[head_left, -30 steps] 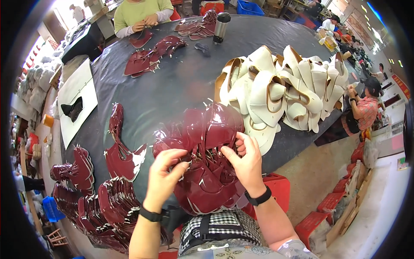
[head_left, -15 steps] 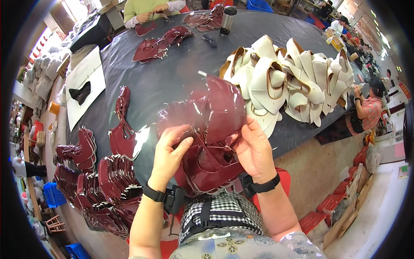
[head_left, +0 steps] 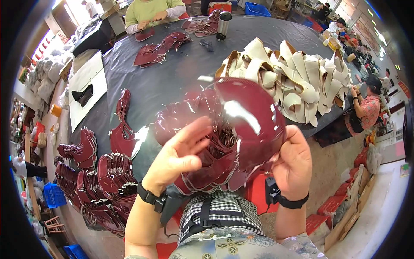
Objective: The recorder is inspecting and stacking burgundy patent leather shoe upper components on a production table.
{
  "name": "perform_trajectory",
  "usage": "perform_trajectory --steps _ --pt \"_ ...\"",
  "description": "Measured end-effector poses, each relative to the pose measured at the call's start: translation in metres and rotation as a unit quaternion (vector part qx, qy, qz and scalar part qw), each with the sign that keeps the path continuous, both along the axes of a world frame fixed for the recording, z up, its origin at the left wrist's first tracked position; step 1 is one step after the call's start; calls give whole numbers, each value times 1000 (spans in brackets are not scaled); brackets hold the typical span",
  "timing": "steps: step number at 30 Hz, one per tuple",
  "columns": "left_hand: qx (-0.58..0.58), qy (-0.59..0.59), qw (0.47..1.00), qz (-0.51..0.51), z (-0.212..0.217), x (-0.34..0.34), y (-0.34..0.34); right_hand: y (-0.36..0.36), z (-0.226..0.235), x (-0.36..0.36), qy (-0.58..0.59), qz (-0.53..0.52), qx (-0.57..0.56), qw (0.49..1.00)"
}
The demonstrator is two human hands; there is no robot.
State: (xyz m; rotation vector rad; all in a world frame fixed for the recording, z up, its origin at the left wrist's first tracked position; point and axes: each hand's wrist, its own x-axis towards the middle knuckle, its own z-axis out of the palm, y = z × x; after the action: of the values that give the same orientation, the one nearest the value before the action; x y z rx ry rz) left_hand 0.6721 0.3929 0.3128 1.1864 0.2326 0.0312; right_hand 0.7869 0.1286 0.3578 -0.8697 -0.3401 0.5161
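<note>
The right hand (head_left: pixel 294 162), right of the frame's centre, grips by its edge one glossy dark-red piece (head_left: pixel 257 131); the left hand (head_left: pixel 173 159), near centre, is loosely spread, free, near the dark-red pile (head_left: pixel 211 173).

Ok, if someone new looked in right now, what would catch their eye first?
Probably the glossy dark-red piece in the right hand, just right of centre, with a bright glare across it; the left hand is open beside it. Then the big heap of cream pieces on the right of the dark table, and the packed stacks of dark-red pieces at lower left.
</note>
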Motion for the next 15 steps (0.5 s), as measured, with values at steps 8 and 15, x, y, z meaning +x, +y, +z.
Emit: perform_trajectory --steps 8,15 --pt "-258 -129 957 -22 33 0 -46 3 -16 -27 130 199 -52 970" --pt "-180 -106 973 96 11 -31 -66 17 -14 -51 -373 52 -330 866"
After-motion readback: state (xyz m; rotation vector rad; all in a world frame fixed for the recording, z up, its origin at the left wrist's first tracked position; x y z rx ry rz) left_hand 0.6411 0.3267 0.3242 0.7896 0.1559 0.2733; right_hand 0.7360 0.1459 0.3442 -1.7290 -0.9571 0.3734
